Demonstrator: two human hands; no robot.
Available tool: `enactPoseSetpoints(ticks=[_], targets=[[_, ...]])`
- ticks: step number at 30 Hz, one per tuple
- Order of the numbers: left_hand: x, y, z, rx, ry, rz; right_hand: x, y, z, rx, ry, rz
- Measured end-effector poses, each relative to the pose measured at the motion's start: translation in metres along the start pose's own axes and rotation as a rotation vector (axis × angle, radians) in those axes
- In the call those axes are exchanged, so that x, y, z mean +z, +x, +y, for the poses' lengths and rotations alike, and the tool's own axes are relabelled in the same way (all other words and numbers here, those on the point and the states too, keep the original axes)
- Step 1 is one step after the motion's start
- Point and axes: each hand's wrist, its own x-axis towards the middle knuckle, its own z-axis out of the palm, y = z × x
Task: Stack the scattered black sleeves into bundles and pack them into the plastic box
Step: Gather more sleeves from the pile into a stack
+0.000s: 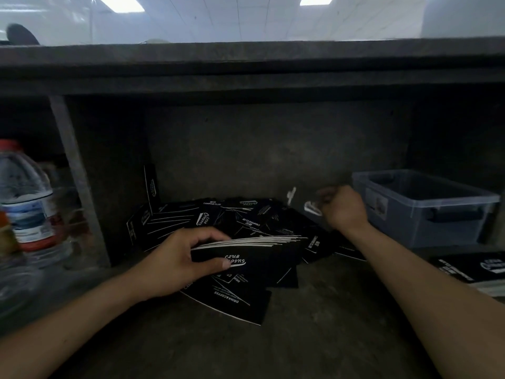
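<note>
The left hand (pixel 180 262) grasps a bundle of flat black paper sleeves with white printing (pixel 262 253). Its grip is closed round the bundle's left end, thumb across the printed front face and fingers curled over the top edges, which fan out slightly to the right. The bundle is held just above the shelf, in front of the scattered pile of black sleeves (pixel 218 214), which lies toward the back wall at the middle of the shelf. One black sleeve (pixel 151 184) stands upright against the back wall at the pile's left edge. Another, printed with small white text (pixel 235 305), lies flat nearer the front, partly under the left hand.

The right hand (pixel 344 207) is raised at the pile's right edge, just left of the clear plastic box with dark handles (pixel 404 228). Its fingers are curled, but motion blur hides whether the grip pinches anything. The box sits at the shelf's right end, near the back wall, its top open.

Bare dark shelf runs along the whole front edge between the forearms. A stack of black sleeves (pixel 470 266) lies at the right edge in front of the box. A clear plastic water bottle with a red cap (pixel 26 203) stands at the left, beyond a grey upright post (pixel 73 173).
</note>
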Motion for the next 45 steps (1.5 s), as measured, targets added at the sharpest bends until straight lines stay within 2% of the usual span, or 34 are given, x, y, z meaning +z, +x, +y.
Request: enactPoseSetpoints(ticks=[1,2,3,5,7,8,9,10,12,13,14,17,19,23,29,33,35,42,45], targets=[[0.0,0.0,-0.001,0.0,0.007,0.005,0.0,0.0,-0.003,-0.071,0.108,0.062],[0.0,0.0,-0.002,0.001,0.016,0.015,-0.002,-0.001,-0.008,-0.129,0.252,0.045],[-0.001,0.0,-0.005,-0.001,0.021,0.03,-0.005,-0.005,-0.017,-0.162,0.391,-0.055],[-0.001,0.0,-0.009,-0.031,0.002,0.062,-0.013,-0.02,-0.034,-0.205,0.465,-0.425],[-0.001,0.001,-0.011,-0.05,-0.029,0.076,-0.017,-0.036,-0.045,-0.178,0.344,-0.84],[-0.001,0.002,-0.01,-0.044,-0.028,0.071,-0.016,-0.041,-0.046,-0.152,0.314,-0.971],[-0.001,0.002,-0.009,-0.03,-0.013,0.055,-0.012,-0.042,-0.046,-0.14,0.312,-0.996],[-0.001,0.002,-0.007,-0.016,0.006,0.031,-0.008,-0.041,-0.048,-0.135,0.348,-0.941],[-0.001,0.002,-0.002,-0.008,0.021,-0.007,0.006,-0.03,-0.047,-0.154,0.454,-0.665],[-0.002,0.002,-0.001,-0.01,0.019,-0.012,0.011,-0.023,-0.047,-0.191,0.459,-0.543],[-0.002,0.001,-0.001,-0.016,0.018,-0.009,0.017,-0.018,-0.045,-0.238,0.423,-0.493],[-0.004,0.001,-0.002,-0.021,0.034,0.002,0.031,-0.015,-0.041,-0.415,0.067,-0.619],[-0.003,0.002,-0.005,-0.006,0.054,0.031,0.034,-0.015,-0.041,-0.469,-0.153,-0.702],[-0.004,0.003,-0.008,-0.02,0.059,0.067,0.024,-0.015,-0.042,-0.51,-0.4,-0.624],[-0.003,0.004,-0.009,-0.053,0.061,0.042,0.011,-0.011,-0.029,-0.577,-0.38,-0.498],[-0.003,0.004,-0.01,-0.071,0.075,0.074,0.008,-0.017,-0.03,-0.542,-0.329,-0.643],[-0.004,0.003,-0.011,-0.072,0.074,0.068,0.009,-0.017,-0.031,-0.533,-0.332,-0.661],[-0.004,0.002,-0.011,-0.043,0.068,0.07,0.006,-0.015,-0.027,-0.535,-0.313,-0.506],[-0.002,0.002,-0.011,-0.034,0.05,0.074,0.004,-0.015,-0.027,-0.585,-0.297,-0.282]])
